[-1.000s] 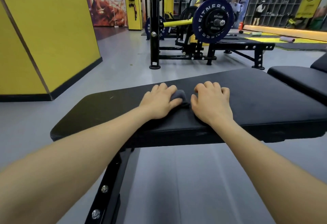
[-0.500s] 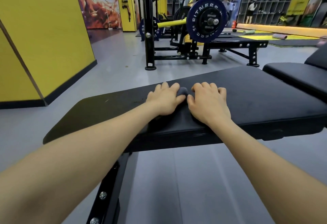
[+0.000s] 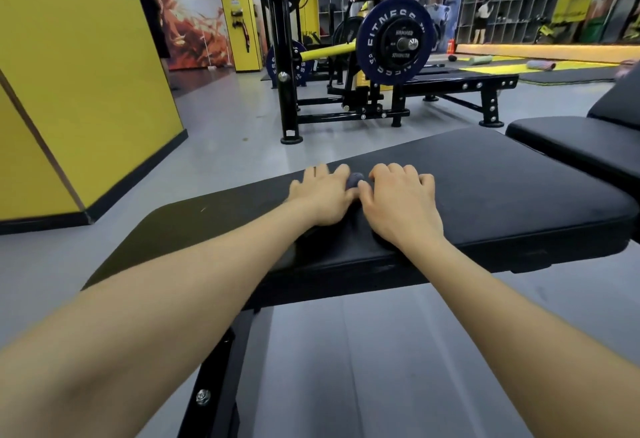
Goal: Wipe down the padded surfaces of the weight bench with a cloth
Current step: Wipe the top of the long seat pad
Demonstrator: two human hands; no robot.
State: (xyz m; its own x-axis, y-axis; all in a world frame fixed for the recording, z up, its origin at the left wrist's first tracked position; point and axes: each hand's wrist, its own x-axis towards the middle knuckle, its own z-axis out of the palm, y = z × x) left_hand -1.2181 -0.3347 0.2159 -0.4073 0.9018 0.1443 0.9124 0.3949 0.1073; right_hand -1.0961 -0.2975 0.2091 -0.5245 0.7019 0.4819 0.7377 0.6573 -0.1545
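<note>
A black padded weight bench (image 3: 502,188) runs across the middle of the head view. A dark grey cloth (image 3: 355,179) lies bunched on the pad, and only a small fold of it shows between my hands. My left hand (image 3: 320,195) presses down on the cloth's left side with its fingers spread flat. My right hand (image 3: 398,205) presses on the cloth's right side, fingers curled over it. Both hands rest palm-down on the pad near its middle, almost touching each other.
A second black padded bench (image 3: 571,140) stands at the right, close to the first. Behind are a black rack with a blue weight plate (image 3: 393,41) and a yellow wall (image 3: 86,74) at the left. Grey floor (image 3: 346,351) lies below. A person stands far back by the shelves.
Both hands have slid with the cloth farther away across the pad and drawn closer together. Less of the cloth shows between them.
</note>
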